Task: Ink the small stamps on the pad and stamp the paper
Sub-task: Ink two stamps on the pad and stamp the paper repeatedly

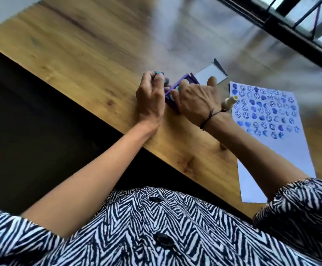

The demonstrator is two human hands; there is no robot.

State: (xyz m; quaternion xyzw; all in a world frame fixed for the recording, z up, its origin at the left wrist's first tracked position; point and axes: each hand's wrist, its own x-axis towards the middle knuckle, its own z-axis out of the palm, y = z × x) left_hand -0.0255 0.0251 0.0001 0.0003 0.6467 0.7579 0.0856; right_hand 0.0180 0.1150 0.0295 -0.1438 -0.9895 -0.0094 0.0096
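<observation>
Purple rectangular ink pad case (177,89) lies open on the wooden table (75,60), contents hidden by hands. Left hand (150,96) pinches a small teal-topped stamp (159,73); right hand (194,98) grip indeterminate. Stamped white paper (271,120) just right.

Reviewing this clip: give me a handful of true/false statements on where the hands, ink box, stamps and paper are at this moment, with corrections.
1. The white paper sheet already carries rows of blue stamped marks. True.
2. Both hands are over the paper. False: the left hand and right hand are at the purple ink pad box, to the left of the sheet.
3. A light wooden stamp lies at the paper's left edge. True.
4. The table is glass. False: it is a brown wooden table.
5. The left hand pinches a small teal-topped stamp. True.
</observation>
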